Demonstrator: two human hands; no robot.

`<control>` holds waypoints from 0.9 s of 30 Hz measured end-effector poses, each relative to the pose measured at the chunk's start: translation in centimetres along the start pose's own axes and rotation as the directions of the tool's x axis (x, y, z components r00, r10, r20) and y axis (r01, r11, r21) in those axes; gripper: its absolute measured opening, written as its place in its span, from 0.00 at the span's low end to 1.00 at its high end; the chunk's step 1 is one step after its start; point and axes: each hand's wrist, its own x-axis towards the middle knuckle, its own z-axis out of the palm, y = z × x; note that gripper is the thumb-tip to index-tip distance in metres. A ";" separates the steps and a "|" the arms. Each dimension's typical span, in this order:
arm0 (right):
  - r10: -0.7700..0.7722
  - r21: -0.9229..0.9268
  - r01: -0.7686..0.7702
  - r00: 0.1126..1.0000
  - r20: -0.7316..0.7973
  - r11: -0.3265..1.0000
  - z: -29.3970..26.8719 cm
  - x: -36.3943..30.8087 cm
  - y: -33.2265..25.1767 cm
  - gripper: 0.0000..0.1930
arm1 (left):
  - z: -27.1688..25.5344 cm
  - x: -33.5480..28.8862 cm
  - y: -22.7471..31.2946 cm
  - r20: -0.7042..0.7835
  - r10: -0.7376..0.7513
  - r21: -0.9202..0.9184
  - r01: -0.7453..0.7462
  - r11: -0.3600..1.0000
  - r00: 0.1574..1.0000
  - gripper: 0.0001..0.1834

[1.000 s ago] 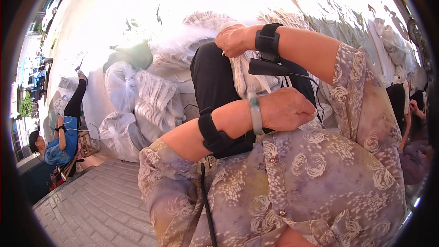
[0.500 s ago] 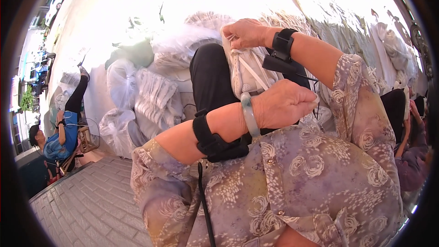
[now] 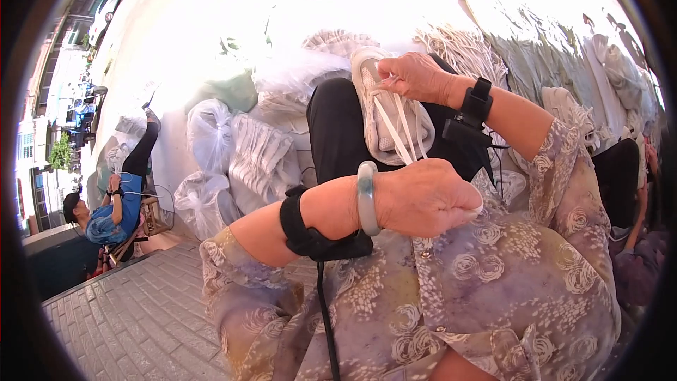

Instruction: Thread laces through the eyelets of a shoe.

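Note:
A pale beige-white sneaker point(image 3: 366, 88) rests across my lap between my black-trousered legs. White shoelaces point(image 3: 392, 129) run from its eyelets toward my body and pass behind my left hand point(image 3: 428, 197). That hand is curled closed close to my shirt, apparently gripping the lace ends; its inner side is hidden. My right hand point(image 3: 412, 77) is above the far part of the sneaker's opening, with thumb and fingers pinched on a lace near the upper eyelets. A pale green bangle and a black strap are on my left arm, another black strap on my right wrist.
Clear plastic bags point(image 3: 210, 134) and stacked pale shoe parts point(image 3: 259, 152) lie left of my knees. Bundles of white laces point(image 3: 462, 49) spread beyond my right hand. A person in blue point(image 3: 113, 204) sits far left; another person's arm point(image 3: 640, 215) shows at right.
My left hand has drawn toward my body, with the laces stretching behind it. My right hand has shifted right and nearer along the sneaker, uncovering its far end.

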 end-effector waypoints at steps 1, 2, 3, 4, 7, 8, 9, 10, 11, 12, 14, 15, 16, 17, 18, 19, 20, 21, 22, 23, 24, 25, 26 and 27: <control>0.021 -0.024 -0.021 1.000 0.013 1.000 -0.2 -1.3 -0.3 0.09 | 0.0 -0.5 -0.6 0.012 -0.046 0.000 0.046 0.999 0.999 0.09; 0.012 -0.044 -0.011 1.000 0.007 0.999 0.1 -2.7 0.0 0.10 | 0.0 -0.9 -1.6 0.029 -0.089 -0.001 0.089 0.996 0.996 0.08; -0.002 -0.064 0.002 1.000 0.003 0.998 0.3 -4.0 -0.1 0.11 | 0.0 -1.7 -2.7 0.030 -0.089 0.001 0.089 0.996 0.996 0.08; -0.011 -0.119 0.015 0.999 0.042 0.993 0.5 -5.2 -0.3 0.16 | 0.1 -2.7 -4.2 0.021 -0.188 0.082 0.185 0.979 0.982 0.08; 0.016 -0.143 -0.009 0.999 0.047 0.990 0.9 -7.3 -1.6 0.22 | 1.5 -5.7 -9.6 -0.092 -0.388 0.335 0.395 0.855 0.917 0.08; 0.080 -0.136 -0.064 0.990 0.117 0.989 0.9 -7.4 -1.8 0.25 | 1.6 -6.0 -10.0 -0.200 -0.461 0.481 0.497 0.722 0.864 0.09; 0.082 -0.137 -0.066 0.990 0.115 0.988 1.1 -7.6 -1.8 0.25 | 1.9 -6.1 -10.5 -0.198 -0.460 0.483 0.495 0.723 0.866 0.09; 0.087 -0.104 -0.078 0.992 0.091 0.992 1.5 -7.7 -1.7 0.25 | 2.2 -6.1 -11.0 -0.240 -0.474 0.503 0.526 0.686 0.847 0.10; 0.095 -0.070 -0.090 0.993 0.066 0.993 1.8 -7.8 -1.5 0.24 | 2.2 -5.9 -10.9 -0.282 -0.486 0.521 0.557 0.647 0.828 0.11; 0.097 -0.070 -0.092 0.993 0.064 0.993 2.0 -7.8 -1.4 0.24 | 2.1 -5.7 -11.0 -0.280 -0.485 0.522 0.555 0.647 0.829 0.11; 0.122 -0.038 -0.120 0.991 0.056 0.992 2.4 -7.6 -1.2 0.24 | 1.5 -5.3 -11.0 -0.257 -0.531 0.603 0.563 0.565 0.808 0.11; 0.121 -0.038 -0.119 0.991 0.055 0.992 2.7 -7.5 -1.1 0.24 | 1.3 -5.3 -10.9 -0.258 -0.531 0.604 0.564 0.564 0.807 0.11; 0.112 -0.058 -0.110 0.993 0.035 0.992 3.2 -7.3 -1.0 0.26 | 1.0 -5.3 -10.8 -0.265 -0.551 0.603 0.581 0.547 0.792 0.11; 0.106 -0.080 -0.105 0.994 0.017 0.991 3.6 -7.3 -0.9 0.27 | 0.9 -5.3 -10.8 -0.270 -0.569 0.599 0.598 0.532 0.777 0.12; 0.108 -0.081 -0.106 0.994 0.019 0.991 3.9 -7.1 -0.7 0.27 | 0.6 -5.2 -10.9 -0.269 -0.568 0.598 0.597 0.535 0.778 0.12; 0.111 -0.080 -0.110 0.994 0.005 0.991 4.1 -6.8 -0.4 0.27 | 0.2 -5.2 -11.2 -0.273 -0.554 0.612 0.586 0.531 0.787 0.12; 0.110 -0.080 -0.110 0.994 -0.009 0.991 4.2 -6.5 -0.4 0.27 | 0.0 -5.3 -11.5 -0.281 -0.540 0.625 0.578 0.525 0.794 0.12; 0.108 -0.080 -0.108 0.994 -0.007 0.991 4.2 -6.4 -0.4 0.27 | -0.2 -5.3 -11.7 -0.284 -0.540 0.623 0.580 0.524 0.792 0.12; 0.125 -0.077 -0.125 0.992 -0.008 0.989 4.3 -6.3 -0.5 0.27 | -0.3 -5.4 -11.8 -0.295 -0.531 0.614 0.583 0.532 0.795 0.12; 0.141 -0.074 -0.141 0.990 -0.008 0.987 4.3 -6.1 -0.7 0.27 | -0.3 -5.5 -11.9 -0.307 -0.522 0.604 0.587 0.539 0.796 0.12; 0.137 -0.073 -0.137 0.991 -0.006 0.988 4.1 -6.1 -0.9 0.27 | -0.3 -5.6 -12.1 -0.310 -0.524 0.603 0.590 0.537 0.793 0.12; 0.158 -0.049 -0.158 0.987 0.010 0.986 3.9 -6.3 -1.1 0.25 | -0.2 -5.6 -12.2 -0.276 -0.524 0.596 0.571 0.565 0.806 0.12; 0.182 -0.027 -0.181 0.983 0.025 0.983 3.7 -6.5 -1.1 0.23 | -0.1 -5.4 -12.3 -0.240 -0.521 0.589 0.549 0.593 0.819 0.12; 0.181 -0.028 -0.180 0.983 0.025 0.983 3.6 -6.7 -0.8 0.23 | 0.0 -5.4 -12.2 -0.241 -0.521 0.589 0.550 0.593 0.819 0.12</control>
